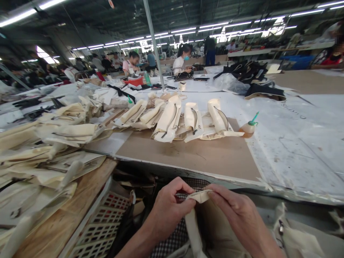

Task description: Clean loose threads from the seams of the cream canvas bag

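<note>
My left hand [172, 211] and my right hand [233, 211] are low in the view, close together in front of the table edge. Both pinch the folded top of a cream canvas strap [197, 197], which hangs down into a cream fabric bag piece [217, 229] on my lap. The strap's fold is partly hidden by my fingers. Under my left wrist lies black-and-white checked fabric [172, 236]. A small metal fitting [281, 227] sits on another cream piece to my right.
A row of cream bag pieces [180, 120] lies on a cardboard sheet [188, 154] atop the white table, beside a glue bottle [248, 127] with a green nozzle. Stacked cream pieces [40, 157] fill the left wooden bench. A white plastic crate [99, 225] stands below. Co-workers sit farther back.
</note>
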Available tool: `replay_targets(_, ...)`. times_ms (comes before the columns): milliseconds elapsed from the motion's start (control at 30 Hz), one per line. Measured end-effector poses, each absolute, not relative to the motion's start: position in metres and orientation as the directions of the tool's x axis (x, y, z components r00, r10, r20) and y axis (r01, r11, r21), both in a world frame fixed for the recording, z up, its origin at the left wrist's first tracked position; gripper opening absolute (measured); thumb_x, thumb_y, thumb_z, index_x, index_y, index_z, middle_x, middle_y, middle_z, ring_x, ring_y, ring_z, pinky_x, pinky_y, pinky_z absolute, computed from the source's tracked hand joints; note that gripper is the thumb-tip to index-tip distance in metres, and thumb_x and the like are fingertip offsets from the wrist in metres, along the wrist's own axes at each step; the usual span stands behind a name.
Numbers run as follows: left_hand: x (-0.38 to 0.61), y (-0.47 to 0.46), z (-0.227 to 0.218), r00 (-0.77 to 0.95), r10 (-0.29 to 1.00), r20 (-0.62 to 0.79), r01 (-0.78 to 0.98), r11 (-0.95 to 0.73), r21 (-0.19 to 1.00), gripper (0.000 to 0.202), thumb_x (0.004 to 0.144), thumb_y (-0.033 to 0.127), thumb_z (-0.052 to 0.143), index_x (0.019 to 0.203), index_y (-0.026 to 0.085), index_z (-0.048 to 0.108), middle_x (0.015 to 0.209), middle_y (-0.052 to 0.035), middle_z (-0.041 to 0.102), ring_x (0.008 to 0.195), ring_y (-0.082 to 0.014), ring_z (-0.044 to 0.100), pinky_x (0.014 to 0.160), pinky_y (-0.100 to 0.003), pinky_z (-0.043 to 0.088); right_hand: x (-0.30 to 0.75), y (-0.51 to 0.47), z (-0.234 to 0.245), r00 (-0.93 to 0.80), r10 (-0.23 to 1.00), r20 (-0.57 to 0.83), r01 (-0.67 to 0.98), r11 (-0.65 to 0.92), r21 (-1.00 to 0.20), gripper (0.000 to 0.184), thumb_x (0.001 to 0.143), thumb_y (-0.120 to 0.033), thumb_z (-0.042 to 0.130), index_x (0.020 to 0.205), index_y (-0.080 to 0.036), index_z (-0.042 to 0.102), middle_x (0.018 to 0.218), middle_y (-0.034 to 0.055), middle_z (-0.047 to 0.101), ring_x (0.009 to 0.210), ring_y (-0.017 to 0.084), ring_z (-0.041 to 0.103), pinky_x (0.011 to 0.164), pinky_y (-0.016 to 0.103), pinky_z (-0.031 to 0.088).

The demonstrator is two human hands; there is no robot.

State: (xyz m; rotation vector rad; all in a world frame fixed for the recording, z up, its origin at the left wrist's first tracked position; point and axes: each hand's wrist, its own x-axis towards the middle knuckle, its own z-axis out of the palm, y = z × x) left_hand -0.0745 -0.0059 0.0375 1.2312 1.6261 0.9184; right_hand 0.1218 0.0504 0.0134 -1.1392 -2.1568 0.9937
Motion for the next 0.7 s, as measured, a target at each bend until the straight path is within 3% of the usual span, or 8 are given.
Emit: replay_targets(700,-0.072,0.008,0.025,-0.300,0.928,-0.224,0.298,0.313,0.902,0.014,0.067,0.019,0.064,0.062,0.019,0.051,0.058,0.0064,0.052,0.053,-0.0109,0.043,0.049,-0.022,0.027,0.117,0.051,-0.001,-0.578,0.789,0.209,0.525,0.555,-0.645,0.027,0.100,-0.033,0.043,0.113,-0.027,0.066,0.108,-0.0003,0.076,0.092,0.018,0.075,0.079,0.023,0.060)
